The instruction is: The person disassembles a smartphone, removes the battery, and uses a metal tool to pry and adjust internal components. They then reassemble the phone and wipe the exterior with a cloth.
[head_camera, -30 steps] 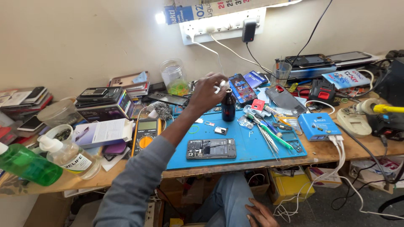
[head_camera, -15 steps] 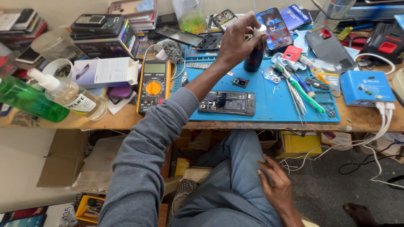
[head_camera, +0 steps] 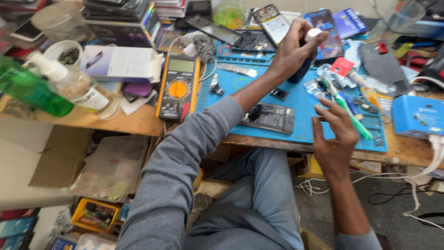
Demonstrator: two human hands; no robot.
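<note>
Dark bottle [head_camera: 299,69] with a white cap stands upright on the blue mat [head_camera: 296,120], beyond the opened phone [head_camera: 270,118]. Left hand [head_camera: 291,51] clasps its top; a steady vertical hold avoids spills. Right hand [head_camera: 334,139] hovers released, nearer than the phone.

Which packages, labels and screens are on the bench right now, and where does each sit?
Yellow multimeter with grey screen: left edge of the blue work mat, orange dial.
White and purple flat box: left of the multimeter.
Clear pump bottle with white label: bench front left, beside a green bottle.
Blue rectangular box: right end, white cable attached.
Dark bottle with white cap: gripped by the left hand.
Opened dark phone: mat front, near the right hand.
</note>
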